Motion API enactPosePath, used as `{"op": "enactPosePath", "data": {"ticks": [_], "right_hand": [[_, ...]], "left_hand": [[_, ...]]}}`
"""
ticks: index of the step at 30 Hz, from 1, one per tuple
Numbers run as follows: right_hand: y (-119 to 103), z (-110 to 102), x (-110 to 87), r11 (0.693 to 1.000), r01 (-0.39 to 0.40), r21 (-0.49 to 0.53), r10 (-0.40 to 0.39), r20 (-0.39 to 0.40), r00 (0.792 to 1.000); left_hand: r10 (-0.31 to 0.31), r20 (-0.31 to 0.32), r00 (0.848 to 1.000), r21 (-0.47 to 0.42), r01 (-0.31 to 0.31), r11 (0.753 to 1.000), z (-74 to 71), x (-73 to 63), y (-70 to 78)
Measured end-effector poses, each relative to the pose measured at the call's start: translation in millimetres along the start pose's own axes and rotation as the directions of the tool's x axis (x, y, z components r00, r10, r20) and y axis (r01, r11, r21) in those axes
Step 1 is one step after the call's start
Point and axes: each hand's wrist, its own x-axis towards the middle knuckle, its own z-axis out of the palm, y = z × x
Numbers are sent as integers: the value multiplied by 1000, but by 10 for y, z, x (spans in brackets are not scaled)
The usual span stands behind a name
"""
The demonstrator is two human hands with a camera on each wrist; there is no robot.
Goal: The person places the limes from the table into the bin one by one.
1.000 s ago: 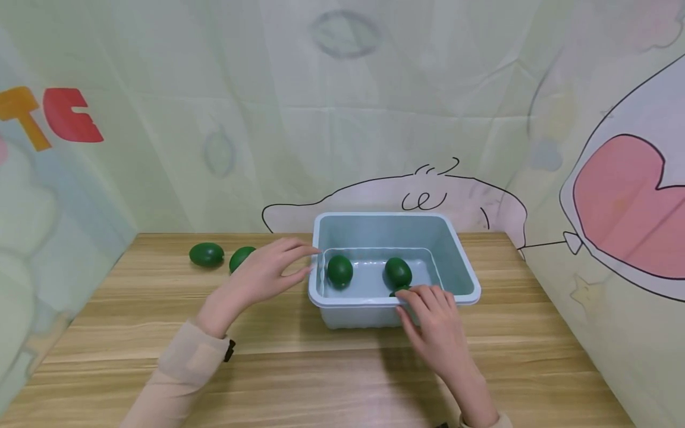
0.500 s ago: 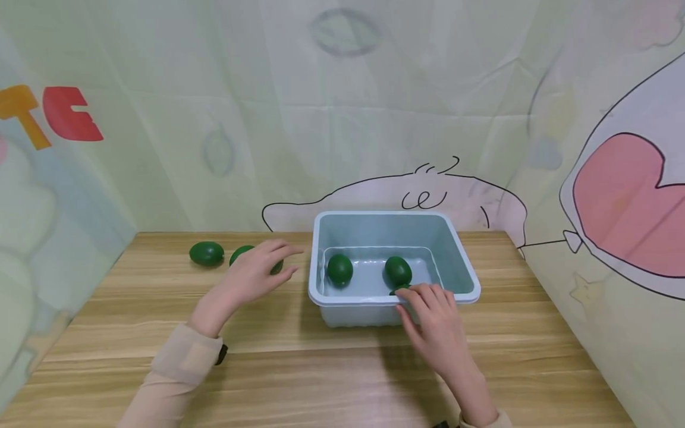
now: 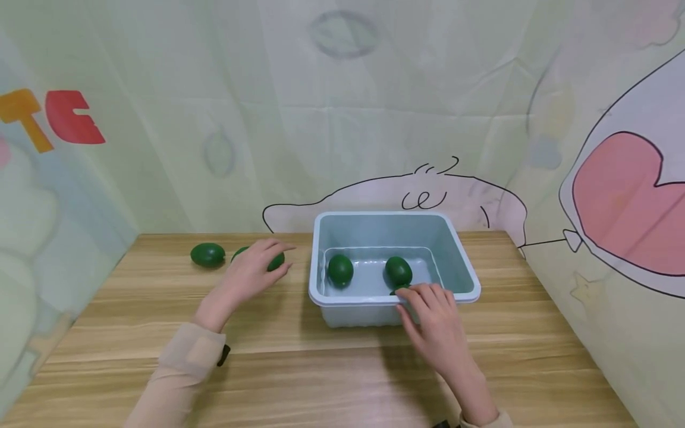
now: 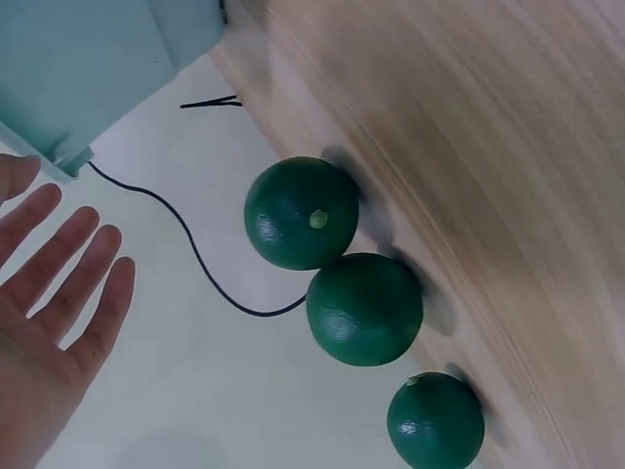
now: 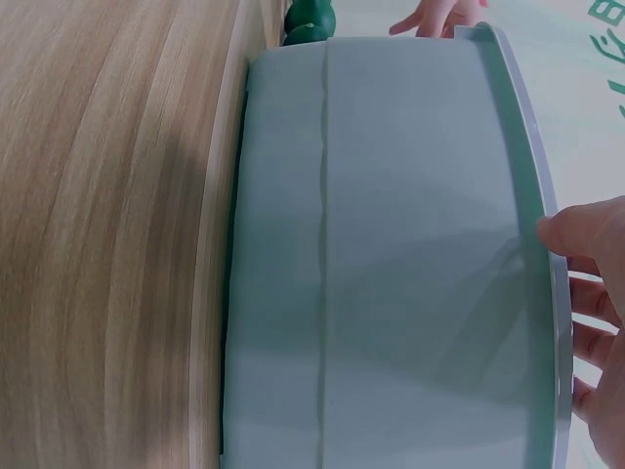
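Wall cloth (image 3: 278, 89): hung behind the table, pale green, printed with a pink heart (image 3: 621, 202) on the right and orange and red letters (image 3: 74, 117) on the left.
Table (image 3: 321, 380): wood-grained, reaching back to the cloth.
Tub (image 3: 361, 315): light blue and open-topped, it stood upright near the table's back edge, right of the loose fruit.
Left hand (image 3: 250, 270): wide open, fingers spread and holding nothing; it was raised in front of the loose fruit, and the left wrist view showed a gap between its fingers and them.
Right hand (image 3: 437, 324): partly closed over the tub's near rim, thumb outside and fingers inside, gripping that edge.
Loose fruit: three green ones lay left of the tub, one at the far left (image 3: 207, 255), a middle one (image 4: 364, 310) and one nearest the tub (image 4: 301, 213); whether the last two touched, I couldn't tell.
Fruit in the tub: one sat at the left (image 3: 340, 270), another near the middle (image 3: 398, 271); a green sliver (image 3: 397, 292) showed beside the right fingertips, mostly hidden.
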Motion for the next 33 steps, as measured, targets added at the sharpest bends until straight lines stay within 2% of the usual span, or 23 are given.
{"op": "enactPosePath", "data": {"ticks": [13, 19, 24, 29, 33], "right_hand": [[-21, 7, 5, 1000, -3, 3, 3, 20, 1000], [-20, 4, 8, 1000, -7, 1, 7, 20, 1000], [-15, -1, 7, 1000, -14, -1, 14, 26, 1000], [-10, -5, 4, 1000, -20, -1, 20, 32, 999], [-5, -7, 1, 1000, -23, 3, 23, 31, 999]], "left_hand": [[-26, -18, 1000, 44, 27, 999, 130, 43, -151], [-67, -28, 997, 59, 69, 996, 196, 91, -195], [-73, -40, 997, 76, 76, 994, 256, 128, -238], [-69, -50, 996, 128, 75, 989, 307, 152, -260], [-86, -73, 994, 168, 98, 981, 348, 168, -269]]}}
